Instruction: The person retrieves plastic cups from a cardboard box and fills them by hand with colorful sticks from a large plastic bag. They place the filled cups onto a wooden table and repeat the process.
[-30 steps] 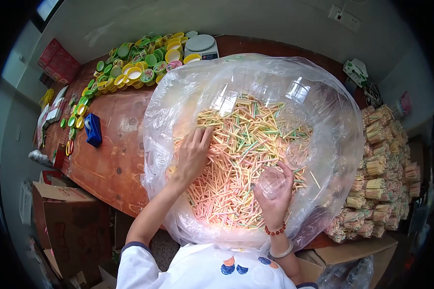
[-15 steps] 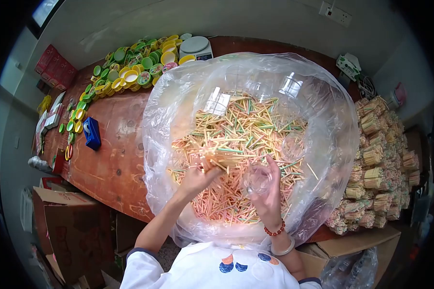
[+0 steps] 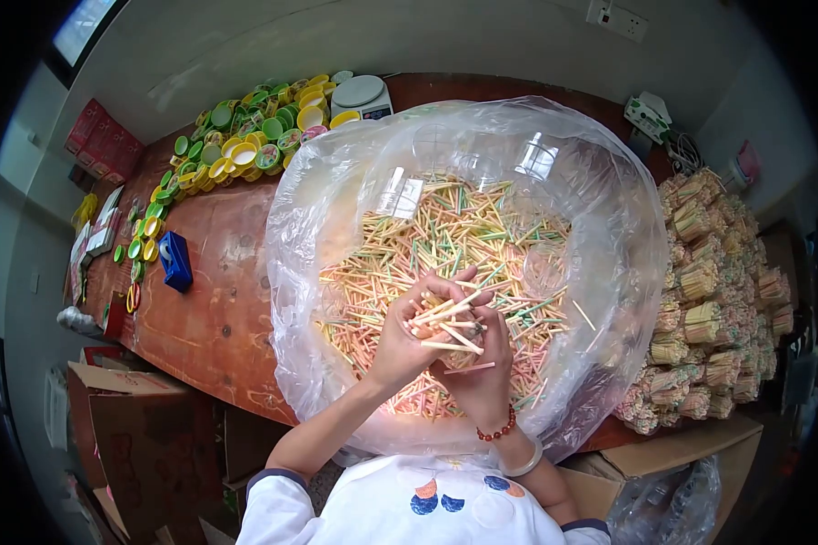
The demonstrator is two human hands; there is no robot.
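My left hand [image 3: 407,338] is curled around a loose bunch of short pastel sticks [image 3: 447,325], which point in several directions. Right beside it, my right hand [image 3: 483,374] cups a clear plastic cup, now mostly hidden behind the sticks and fingers. One pink stick [image 3: 470,368] lies across the right palm. Both hands meet above a big heap of pink, yellow and green sticks [image 3: 391,263]. A wide clear plastic bag [image 3: 295,272] with its rim spread surrounds the heap. Among the sticks at the far side lie other clear cups [image 3: 545,268].
Yellow and green lids [image 3: 243,153], a white scale [image 3: 361,94] and a blue tape dispenser [image 3: 174,261] stand on the wooden table [image 3: 227,236]. Bundled sticks [image 3: 700,272] are stacked at right. Cardboard boxes [image 3: 145,436] sit below the table edge.
My left hand has moved right with its bunch of sticks and come up against the right hand. The right hand has shifted slightly left and lower, and its cup is now mostly covered.
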